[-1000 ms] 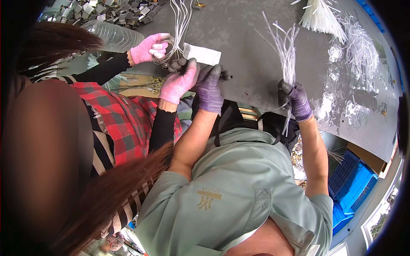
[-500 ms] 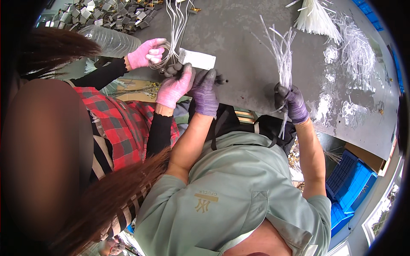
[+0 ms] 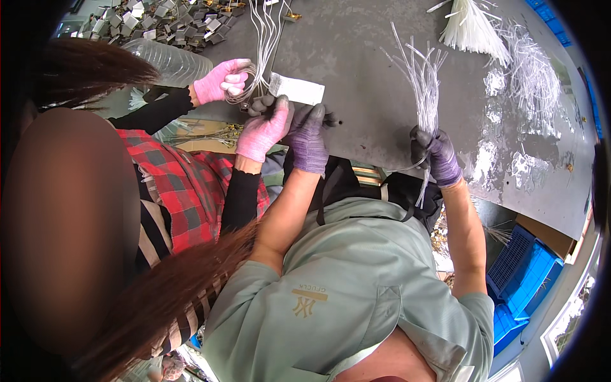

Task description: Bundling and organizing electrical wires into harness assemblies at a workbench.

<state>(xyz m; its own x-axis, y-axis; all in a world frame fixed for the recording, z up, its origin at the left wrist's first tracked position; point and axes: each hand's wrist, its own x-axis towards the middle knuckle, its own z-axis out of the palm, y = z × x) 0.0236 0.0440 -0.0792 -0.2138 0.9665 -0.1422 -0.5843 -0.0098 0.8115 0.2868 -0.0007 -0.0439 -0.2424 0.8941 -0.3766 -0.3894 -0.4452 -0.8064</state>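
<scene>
My left hand [image 3: 309,143], in a purple glove with dark fingertips, is closed at the lower right corner of a white label [image 3: 296,90]. Its thumb meets the label's edge and its other fingers curl partly out of sight. Beside it, a co-worker's pink-gloved hand [image 3: 264,134] is at the label's lower left. That person's other pink-gloved hand [image 3: 219,81] holds a coil of thin grey cable [image 3: 243,89]. On the right, my right hand [image 3: 438,156] grips an upright bundle of thin clear plastic strips [image 3: 425,95], whose lower ends stick out below the glove.
Several light cables [image 3: 267,32] run over the grey metal table [image 3: 356,57]. A heap of small metal pieces [image 3: 159,25] and a clear plastic bottle [image 3: 168,62] are at far left. White strips [image 3: 472,28] and clear strands [image 3: 534,76] lie far right. Blue crates [image 3: 519,267] stand below.
The whole view has shifted very slightly. Both my hands keep the same grip and place, and the co-worker's hands stay at the label and the cable coil.
</scene>
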